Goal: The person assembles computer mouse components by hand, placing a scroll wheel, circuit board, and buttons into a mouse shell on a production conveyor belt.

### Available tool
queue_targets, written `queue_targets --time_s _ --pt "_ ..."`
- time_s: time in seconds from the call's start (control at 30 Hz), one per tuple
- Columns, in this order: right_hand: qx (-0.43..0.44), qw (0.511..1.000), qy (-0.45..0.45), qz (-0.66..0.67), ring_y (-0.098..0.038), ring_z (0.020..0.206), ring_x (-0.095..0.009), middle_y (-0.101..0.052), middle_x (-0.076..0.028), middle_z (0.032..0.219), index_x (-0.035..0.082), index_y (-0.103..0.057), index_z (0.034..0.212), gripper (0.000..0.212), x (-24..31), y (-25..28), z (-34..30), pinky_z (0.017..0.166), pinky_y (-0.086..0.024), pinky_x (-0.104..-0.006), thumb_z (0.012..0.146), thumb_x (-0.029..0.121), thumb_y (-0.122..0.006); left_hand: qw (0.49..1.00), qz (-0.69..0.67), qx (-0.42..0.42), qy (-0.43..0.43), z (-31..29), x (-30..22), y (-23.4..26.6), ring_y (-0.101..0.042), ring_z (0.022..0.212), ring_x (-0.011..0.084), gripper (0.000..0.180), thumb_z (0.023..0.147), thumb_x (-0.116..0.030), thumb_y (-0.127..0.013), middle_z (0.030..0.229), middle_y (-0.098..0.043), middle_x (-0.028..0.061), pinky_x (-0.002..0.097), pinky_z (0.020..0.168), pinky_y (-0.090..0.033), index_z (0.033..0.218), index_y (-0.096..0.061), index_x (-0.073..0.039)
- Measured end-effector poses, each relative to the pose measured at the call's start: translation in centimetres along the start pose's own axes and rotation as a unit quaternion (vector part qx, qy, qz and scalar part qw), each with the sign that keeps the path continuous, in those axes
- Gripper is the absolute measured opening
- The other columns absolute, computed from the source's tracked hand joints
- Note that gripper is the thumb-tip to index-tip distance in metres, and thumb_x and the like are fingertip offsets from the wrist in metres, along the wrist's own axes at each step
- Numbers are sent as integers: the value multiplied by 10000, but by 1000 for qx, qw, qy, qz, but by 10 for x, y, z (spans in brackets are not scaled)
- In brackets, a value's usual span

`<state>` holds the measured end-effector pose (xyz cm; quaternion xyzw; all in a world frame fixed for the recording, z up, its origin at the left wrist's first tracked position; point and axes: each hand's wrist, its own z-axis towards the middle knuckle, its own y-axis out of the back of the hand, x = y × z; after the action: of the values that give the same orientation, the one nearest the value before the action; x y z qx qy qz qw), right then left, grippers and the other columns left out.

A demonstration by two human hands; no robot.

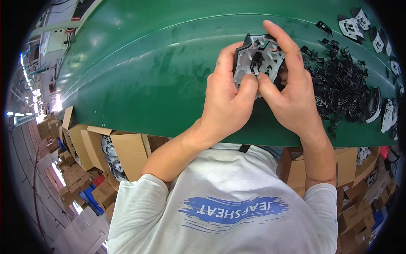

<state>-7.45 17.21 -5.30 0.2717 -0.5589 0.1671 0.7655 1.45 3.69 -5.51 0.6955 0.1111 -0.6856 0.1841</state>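
White shirt (228, 178) is seen below the gray shell (265, 63), pinched by left grip (226, 95) and right grip (292, 95) above the green table (148, 76); right of the shell, black parts (344, 80) are heaped; lower left, cartons (131, 152).

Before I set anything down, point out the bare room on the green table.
The widest free patch of green table lies left of the left hand, beyond the cardboard boxes; more lies beyond the held shell. Right of the right hand it is crowded: heaped black parts, pale-and-black shells toward the right end.
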Motion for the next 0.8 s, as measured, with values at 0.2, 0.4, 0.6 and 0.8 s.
queue_targets --time_s 0.2,0.4,0.6,0.8 --pt "18 998 -63 13 -731 1173 -346 -603 -173 1535 80 -468 1597 774 10 4 1 945 -593 -383 856 -89 -614 1000 -3 -6 1 -2 4 -3 -765 999 251 422 983 -3 -561 1125 -767 183 373 873 -602 1401 -516 37" --pt "10 1000 6 -21 -719 1200 -343 -599 -190 1536 72 -435 1626 800 -4 3 2 991 -578 -388 857 -43 -626 999 -14 16 36 7 2 1 -747 1047 235 449 984 4 -539 1185 -753 167 365 893 -597 1431 -501 29" --pt "58 989 -55 123 -642 1298 -237 -523 -190 1598 63 -371 1683 872 16 35 4 1113 -458 -346 906 86 -764 983 -104 -36 150 -15 -19 71 -708 1075 180 543 955 -12 -621 1253 -698 87 326 892 -588 1487 -515 -37" --pt "87 976 -62 -188 -696 916 -203 -742 -80 1119 63 -724 1343 444 13 55 9 917 -526 -341 915 152 -801 948 17 -246 204 -71 -27 276 -722 1173 253 434 1014 -199 -618 1256 -714 99 431 943 -594 1425 -558 -76"
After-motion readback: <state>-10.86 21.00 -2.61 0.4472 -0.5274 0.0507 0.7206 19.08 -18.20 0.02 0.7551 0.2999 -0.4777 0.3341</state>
